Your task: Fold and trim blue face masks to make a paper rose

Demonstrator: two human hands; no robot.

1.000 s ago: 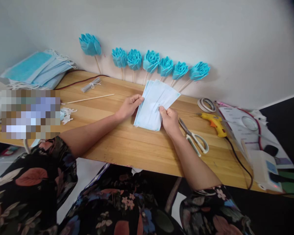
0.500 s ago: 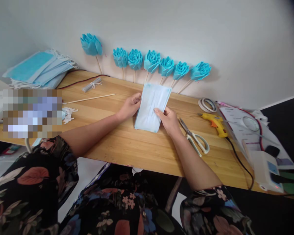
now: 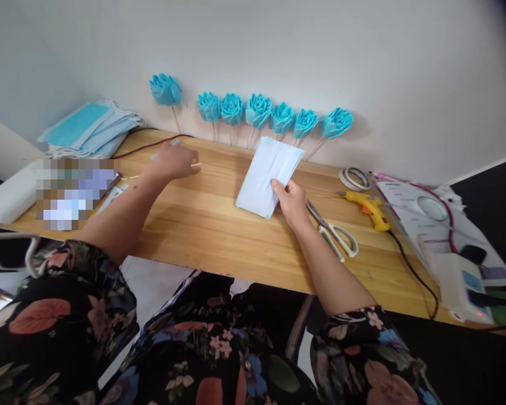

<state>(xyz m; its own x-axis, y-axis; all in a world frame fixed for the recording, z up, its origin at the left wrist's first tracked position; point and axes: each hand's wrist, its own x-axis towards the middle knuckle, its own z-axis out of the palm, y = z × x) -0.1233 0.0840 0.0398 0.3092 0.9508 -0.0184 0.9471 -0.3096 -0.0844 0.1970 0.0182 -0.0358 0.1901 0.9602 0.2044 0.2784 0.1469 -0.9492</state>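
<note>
My right hand is closed on a small stack of pale blue face masks, thumb on top. The masks show no ear loops and are held tilted above the table. My left hand has its fingers bent down over a thin wooden stick, which lies on the table. Most of the stick is behind the hand. A clear plastic bundle is partly hidden by the same hand. Whether the left fingers grip anything is hidden. Scissors with white handles lie right of my right wrist.
Several blue flowers on sticks lean against the wall. More masks are piled at the back left, near a blurred phone. On the right are tape rolls, a yellow glue gun with a cord, and a white box.
My left hand has left the masks and moved left to the wooden stick. The right hand still holds the masks, now tilted more to the right. The view has shifted slightly.
</note>
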